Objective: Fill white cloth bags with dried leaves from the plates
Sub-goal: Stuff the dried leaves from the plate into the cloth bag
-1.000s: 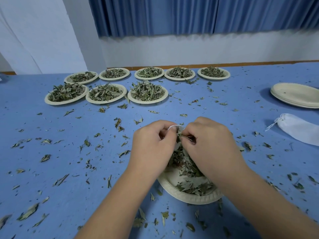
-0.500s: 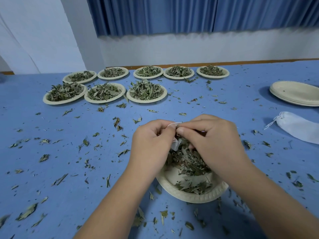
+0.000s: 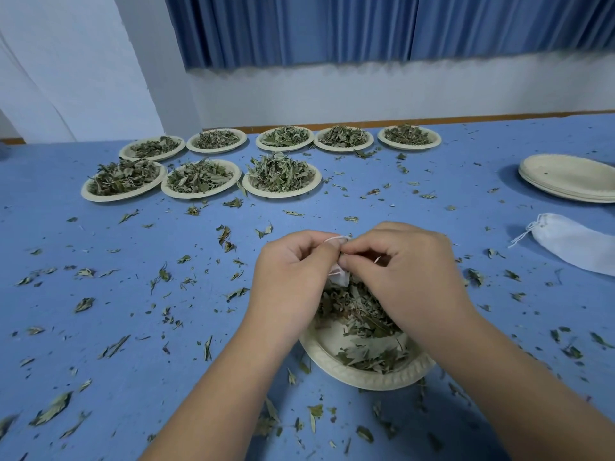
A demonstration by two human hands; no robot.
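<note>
A small white cloth bag (image 3: 340, 276) hangs between my two hands above a beige paper plate (image 3: 362, 377) that holds dried leaves (image 3: 359, 311). Only a bit of the bag and its drawstring loop show. My left hand (image 3: 289, 277) pinches the bag's mouth at the left. My right hand (image 3: 402, 271) pinches the bag's top from the right, fingers curled. Most of the bag is hidden behind the hands.
Several plates of dried leaves (image 3: 279, 176) stand in two rows at the back of the blue table (image 3: 100, 294). A stack of bare plates (image 3: 572, 178) sits at the right, with a filled white bag (image 3: 572, 242) in front of it. Loose leaf bits lie scattered everywhere.
My right hand has moved from the leaves in the bag's mouth up to the bag's top edge beside my left hand. The plate and bag stay in place.
</note>
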